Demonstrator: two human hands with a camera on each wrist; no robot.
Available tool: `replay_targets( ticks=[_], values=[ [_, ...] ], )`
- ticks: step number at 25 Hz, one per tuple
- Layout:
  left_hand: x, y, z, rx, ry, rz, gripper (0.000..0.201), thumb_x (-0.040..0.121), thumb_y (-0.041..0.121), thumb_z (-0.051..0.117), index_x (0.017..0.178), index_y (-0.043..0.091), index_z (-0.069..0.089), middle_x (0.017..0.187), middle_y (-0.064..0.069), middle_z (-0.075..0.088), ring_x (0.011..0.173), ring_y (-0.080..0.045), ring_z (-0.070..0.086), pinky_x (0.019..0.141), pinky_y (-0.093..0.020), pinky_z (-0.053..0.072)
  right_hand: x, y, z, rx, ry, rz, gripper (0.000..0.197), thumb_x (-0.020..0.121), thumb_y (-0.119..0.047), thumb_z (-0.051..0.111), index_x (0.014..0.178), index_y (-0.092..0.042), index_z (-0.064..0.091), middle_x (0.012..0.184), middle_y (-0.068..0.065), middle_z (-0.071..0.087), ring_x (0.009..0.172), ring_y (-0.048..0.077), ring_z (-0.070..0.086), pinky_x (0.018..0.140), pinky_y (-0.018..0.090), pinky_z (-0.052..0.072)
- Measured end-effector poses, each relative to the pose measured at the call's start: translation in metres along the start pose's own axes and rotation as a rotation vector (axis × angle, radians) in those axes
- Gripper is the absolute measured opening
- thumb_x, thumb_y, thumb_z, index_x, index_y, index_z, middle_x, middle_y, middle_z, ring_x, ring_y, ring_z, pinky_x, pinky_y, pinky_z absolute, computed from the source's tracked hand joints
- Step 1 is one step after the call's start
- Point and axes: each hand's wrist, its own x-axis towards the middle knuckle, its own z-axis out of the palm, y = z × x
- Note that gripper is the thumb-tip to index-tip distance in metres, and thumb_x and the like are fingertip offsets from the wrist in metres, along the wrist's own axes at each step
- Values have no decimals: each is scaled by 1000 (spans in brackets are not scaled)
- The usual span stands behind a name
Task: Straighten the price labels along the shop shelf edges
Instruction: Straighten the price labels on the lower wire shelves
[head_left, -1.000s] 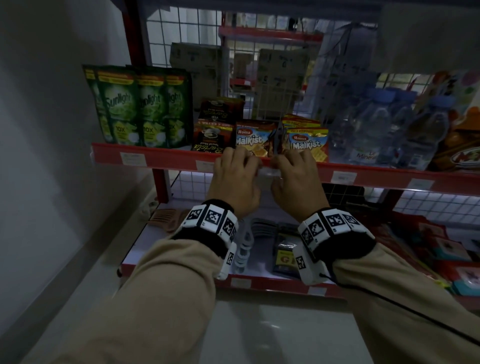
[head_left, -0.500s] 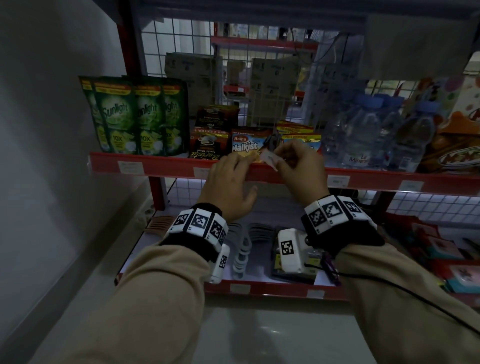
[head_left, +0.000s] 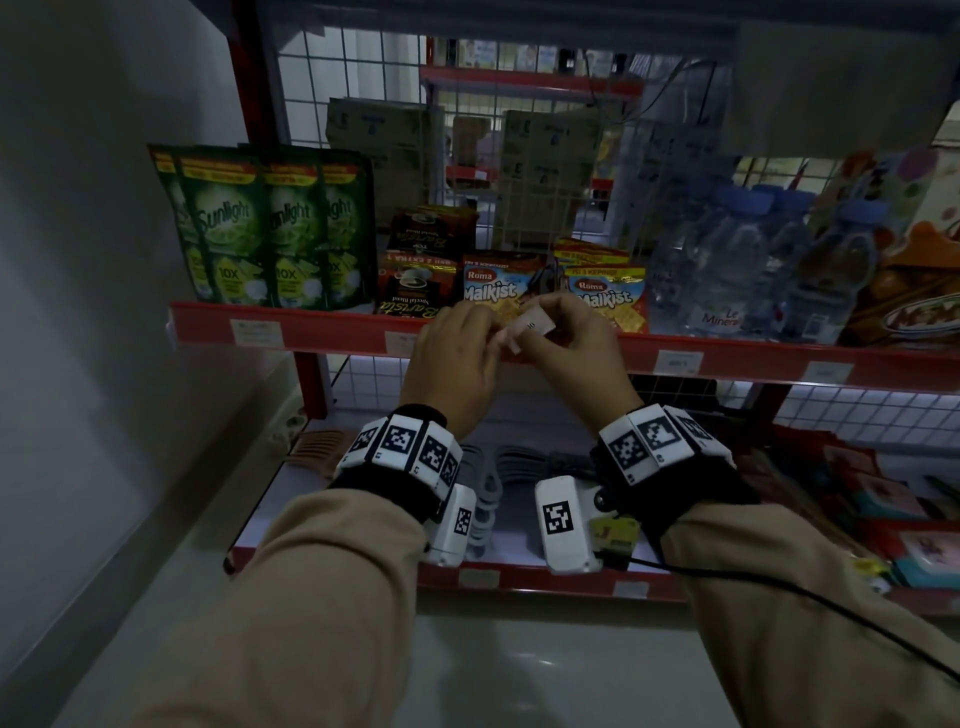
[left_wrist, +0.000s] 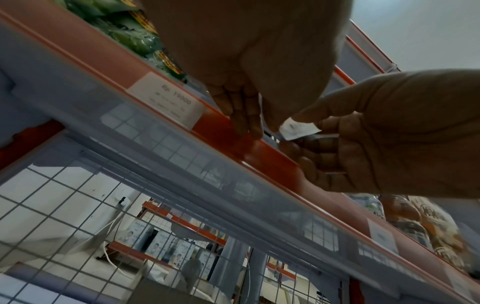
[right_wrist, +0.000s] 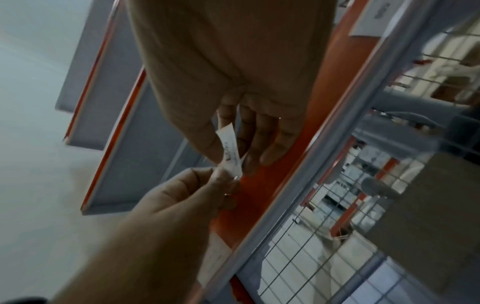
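Loose price label (head_left: 531, 329) print mostly behind fingers (head_left: 563, 312), shelf-edge labels (head_left: 679, 362) txt unreadable

Label (head_left: 529, 328) before shelf edge (head_left: 332, 326)

A white price label (head_left: 531, 326) with black print is showing against the red shelf edge (head_left: 322, 328); green Sunlight pouches (head_left: 270, 228) and black-and-white patterned wristbands (head_left: 402, 449) are standing out
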Motion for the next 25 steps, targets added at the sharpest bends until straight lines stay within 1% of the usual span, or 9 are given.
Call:
replay_targets(
  ticks=[3,7,8,10,12,16,20,22,25],
  values=[
    [1,-2,-4,25,-22,54,16,92,17,54,102,5,57,99,-10,56,89,-28,51,76,-42,43,4,5,-5,-275,10,-170,12,86,-10,63,94,-19,63,86,-5,66,79,7,63,65,19,50],
    [-1,-1,-6,188,-67,88,25,86,18,59,108,8,59,102,-9,55,94,-27,52,82,-39,41,13,13,-7,-261,138,-163,4,89,-20,63,89,-24,62,79,-16,64,76,-3,62,64,18,48],
    [-1,0,-6,211,-53,82,24,84,19,59,107,10,60,101,-8,55,93,-26,53,82,-39,40,14,14,-5,-272,147,-178,3,90,-21,63,89,-23,62,80,-15,65,79,-1,62,66,22,49],
    [-1,2,-6,202,-8,85,22,82,17,60,104,11,62,96,-7,56,88,-26,53,79,-39,40,16,16,1,-318,128,-198,2,90,-21,62,91,-22,64,86,-8,66,90,16,61,74,37,52],
    [-1,2,-7,203,21,100,18,82,17,61,98,10,64,92,-7,58,85,-27,51,73,-38,43,17,17,4,-353,119,-201,5,90,-20,61,92,-22,65,89,-5,66,96,26,58,78,41,51],
    [6,-4,-15,223,-3,65,15,83,22,58,92,10,63,88,-6,59,86,-26,49,67,-31,35,22,19,-1,-416,133,-215,11,90,-14,59,94,-21,66,90,-1,66,94,21,58,76,32,49],
    [8,-9,-19,19,-44,-8,24,88,20,53,110,13,57,87,3,57,89,-18,46,71,-30,37,18,18,0,-442,101,-275,14,88,-10,59,94,-18,68,87,-2,67,89,21,59,77,40,51],
    [6,-9,-19,-36,-33,-15,29,89,21,53,118,13,55,85,6,55,88,-16,44,72,-28,33,15,18,1,-469,94,-320,15,87,-8,59,94,-17,68,85,-7,63,88,23,58,77,42,50],
    [7,-11,-17,15,-55,13,22,91,17,53,112,13,58,91,-3,57,89,-20,44,74,-29,35,15,17,-2,-527,45,-377,17,86,-6,60,96,-16,68,86,-9,61,90,24,56,78,41,49]
  ],
)
